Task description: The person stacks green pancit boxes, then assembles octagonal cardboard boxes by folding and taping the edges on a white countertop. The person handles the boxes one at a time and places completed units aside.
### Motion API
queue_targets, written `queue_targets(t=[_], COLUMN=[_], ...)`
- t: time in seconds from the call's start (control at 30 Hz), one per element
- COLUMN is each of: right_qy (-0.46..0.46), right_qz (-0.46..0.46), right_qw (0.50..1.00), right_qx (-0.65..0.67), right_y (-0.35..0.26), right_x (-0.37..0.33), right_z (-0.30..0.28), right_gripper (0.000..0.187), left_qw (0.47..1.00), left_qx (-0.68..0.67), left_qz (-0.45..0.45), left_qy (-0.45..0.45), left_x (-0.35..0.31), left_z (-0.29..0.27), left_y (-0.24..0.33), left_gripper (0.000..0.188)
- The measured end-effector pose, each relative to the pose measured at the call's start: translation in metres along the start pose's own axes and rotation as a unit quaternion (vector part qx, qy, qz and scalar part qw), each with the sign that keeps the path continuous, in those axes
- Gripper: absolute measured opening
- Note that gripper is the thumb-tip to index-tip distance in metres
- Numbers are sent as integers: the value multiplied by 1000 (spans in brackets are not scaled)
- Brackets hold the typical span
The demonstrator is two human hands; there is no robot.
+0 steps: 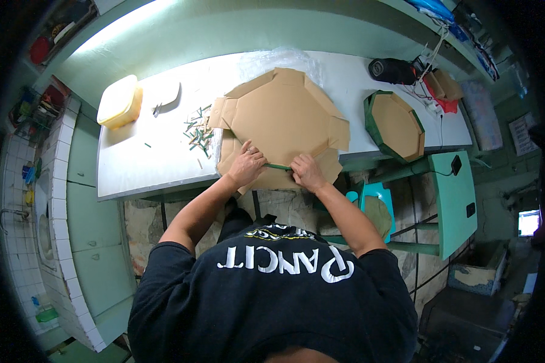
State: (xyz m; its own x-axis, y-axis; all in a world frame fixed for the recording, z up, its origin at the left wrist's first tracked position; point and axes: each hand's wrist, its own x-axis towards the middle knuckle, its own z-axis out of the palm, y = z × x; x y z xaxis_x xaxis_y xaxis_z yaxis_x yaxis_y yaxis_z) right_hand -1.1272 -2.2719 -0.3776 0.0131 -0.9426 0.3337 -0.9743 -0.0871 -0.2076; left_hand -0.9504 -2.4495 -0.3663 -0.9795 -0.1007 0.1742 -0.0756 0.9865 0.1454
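A large sheet of brown cardboard [281,115], many-sided with folded flaps, lies on the white table [139,163] at its near edge, its near part reaching past that edge. A narrow green strip [278,166] runs between the hands along the sheet's near side. The right hand [308,172] is curled closed, pinching the strip's right end; the left hand [248,164] bends over the left end, fingers partly folded, but whether it grips cannot be told. Just left of the sheet lie small green and brown scraps [200,130]; farther left stands a yellow tub [121,101]. To the right rests a green-rimmed cardboard tray [397,126], near a black cylinder [391,71].
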Motion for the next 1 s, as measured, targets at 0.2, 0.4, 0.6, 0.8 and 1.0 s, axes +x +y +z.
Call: queue_targets(t=[0.2,0.4,0.6,0.8,1.0], right_qy=[84,67,324,288,353], right_qz=[10,-12,105,316,329], right_qw=[992,987,920,787,743], right_qx=[-93,-145,-197,444,464], right_y=[-11,-53,-59,-30,-25], right_x=[11,33,19,-15,-16], right_z=[-23,-38,-137,-206,-160], right_gripper=[21,28,64,50,28], left_qw=[962,420,492,594,716], left_qx=[-123,-791,-756,-719,-520], left_qz=[-155,-402,-373,-323,-440], left_qy=[189,191,220,161,156], left_x=[-8,8,0,1,17], left_z=[-26,5,-12,-36,-31], left_y=[25,51,1,-3,-4], left_gripper=[19,26,34,39,45])
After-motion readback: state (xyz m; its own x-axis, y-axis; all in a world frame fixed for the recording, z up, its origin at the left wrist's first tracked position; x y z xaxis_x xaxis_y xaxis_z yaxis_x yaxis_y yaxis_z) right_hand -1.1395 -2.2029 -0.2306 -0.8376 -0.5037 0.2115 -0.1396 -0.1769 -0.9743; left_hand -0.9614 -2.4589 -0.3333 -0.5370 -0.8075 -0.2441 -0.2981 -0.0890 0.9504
